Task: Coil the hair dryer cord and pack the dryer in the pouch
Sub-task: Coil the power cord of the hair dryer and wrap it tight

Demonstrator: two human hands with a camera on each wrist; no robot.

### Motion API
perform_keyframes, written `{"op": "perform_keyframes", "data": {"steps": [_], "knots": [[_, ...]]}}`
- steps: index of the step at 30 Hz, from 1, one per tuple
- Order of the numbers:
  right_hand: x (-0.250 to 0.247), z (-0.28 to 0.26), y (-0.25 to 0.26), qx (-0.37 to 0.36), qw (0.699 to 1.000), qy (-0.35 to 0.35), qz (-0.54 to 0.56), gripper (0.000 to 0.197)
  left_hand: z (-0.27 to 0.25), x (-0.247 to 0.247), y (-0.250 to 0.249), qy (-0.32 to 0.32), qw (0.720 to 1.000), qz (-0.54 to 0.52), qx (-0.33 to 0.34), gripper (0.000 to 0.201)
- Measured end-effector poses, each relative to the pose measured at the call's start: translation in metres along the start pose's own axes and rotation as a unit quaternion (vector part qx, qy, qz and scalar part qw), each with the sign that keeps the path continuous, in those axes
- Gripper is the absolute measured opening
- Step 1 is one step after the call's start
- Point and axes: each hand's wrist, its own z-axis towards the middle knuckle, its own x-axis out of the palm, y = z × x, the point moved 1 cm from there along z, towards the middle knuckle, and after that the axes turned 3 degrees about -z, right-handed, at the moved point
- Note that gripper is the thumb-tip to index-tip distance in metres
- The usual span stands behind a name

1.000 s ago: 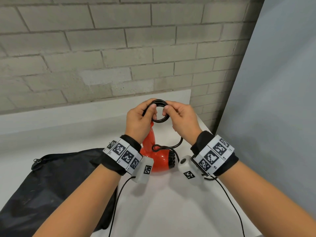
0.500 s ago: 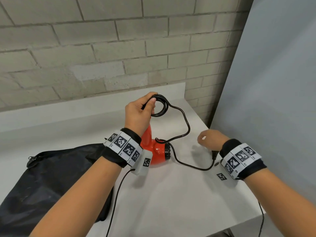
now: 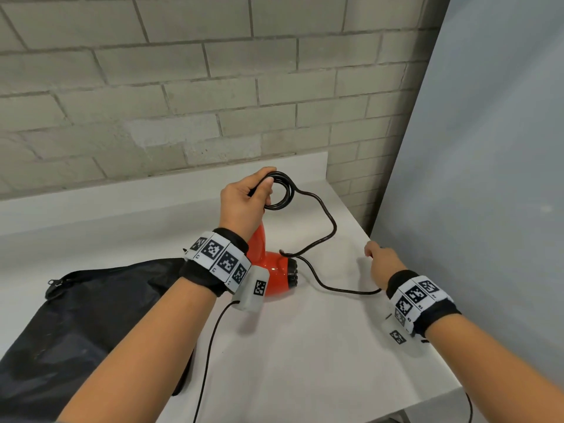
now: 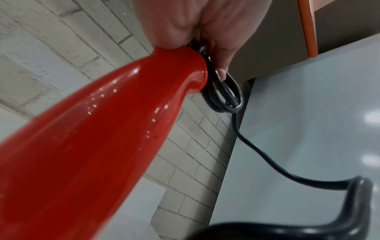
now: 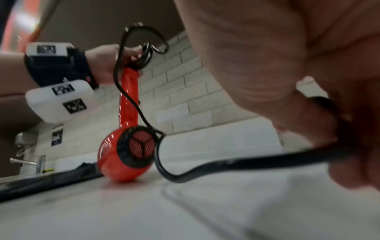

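Note:
A red hair dryer (image 3: pixel 274 274) stands on its round head on the white table (image 3: pixel 305 346), handle up. My left hand (image 3: pixel 244 203) grips the handle top (image 4: pixel 180 65) together with a small coil of black cord (image 3: pixel 282 190). From the coil the loose cord (image 3: pixel 328 222) loops down past the dryer's black grille (image 5: pixel 136 146) and runs right along the table to my right hand (image 3: pixel 383 264). That hand holds the cord (image 5: pixel 267 160) low by the table's right edge, fingers curled round it. The black pouch (image 3: pixel 76 315) lies at the left, zip end visible.
A grey panel (image 3: pixel 473 178) stands close along the right of the table. A brick wall (image 3: pixel 183 102) backs it. Thin sensor cables (image 3: pixel 210 346) hang from my wrists. A tap (image 5: pixel 26 160) shows far left in the right wrist view.
My right hand let go of the coil, dropped to the right and took the loose cord near the table edge. The left hand stayed up holding coil and handle.

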Motion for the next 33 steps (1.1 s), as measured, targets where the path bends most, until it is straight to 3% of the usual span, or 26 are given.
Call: {"op": "perform_keyframes", "data": {"steps": [3,5,7,9,11,13,15,21,23,27,31,33], "knots": [[-0.026,-0.008,0.019,-0.072,0.98,-0.103,0.156,0.05,0.001,0.001,0.001,-0.006,1.0,-0.003,-0.009,0.026],[-0.051,-0.02,0.035,-0.113,0.943,-0.199,0.242,0.046,0.003,0.002,0.002,-0.014,1.0,0.0,-0.011,0.025],[-0.073,-0.036,0.051,-0.166,0.905,-0.291,0.262,0.036,0.005,0.003,0.004,-0.021,1.0,0.01,-0.012,0.025],[-0.088,-0.055,0.07,-0.245,0.876,-0.326,0.257,0.029,0.007,0.004,0.005,-0.023,1.0,0.017,-0.01,0.024],[-0.093,-0.069,0.088,-0.314,0.872,-0.293,0.234,0.025,0.008,0.005,0.006,-0.021,1.0,0.021,-0.009,0.024],[-0.089,-0.073,0.106,-0.333,0.891,-0.232,0.205,0.024,0.009,0.007,0.004,-0.016,0.999,0.029,-0.001,0.024],[-0.081,-0.07,0.12,-0.32,0.906,-0.205,0.184,0.023,0.008,0.009,0.003,-0.006,0.999,0.038,0.009,0.023],[-0.073,-0.051,0.142,-0.263,0.922,-0.224,0.175,0.013,0.005,0.012,0.004,0.027,0.994,0.092,0.06,0.024],[-0.073,-0.048,0.146,-0.257,0.918,-0.226,0.201,0.007,0.006,0.013,0.005,0.03,0.993,0.093,0.066,0.025],[-0.07,-0.047,0.151,-0.28,0.894,-0.208,0.28,0.021,0.009,0.008,0.005,0.034,0.992,0.095,0.07,0.024],[-0.068,-0.048,0.15,-0.304,0.887,-0.211,0.274,0.022,0.011,0.003,0.007,0.046,0.993,0.091,0.06,0.031],[-0.067,-0.048,0.151,-0.311,0.882,-0.223,0.273,0.022,0.012,0.002,0.007,0.038,0.994,0.086,0.047,0.022]]}}
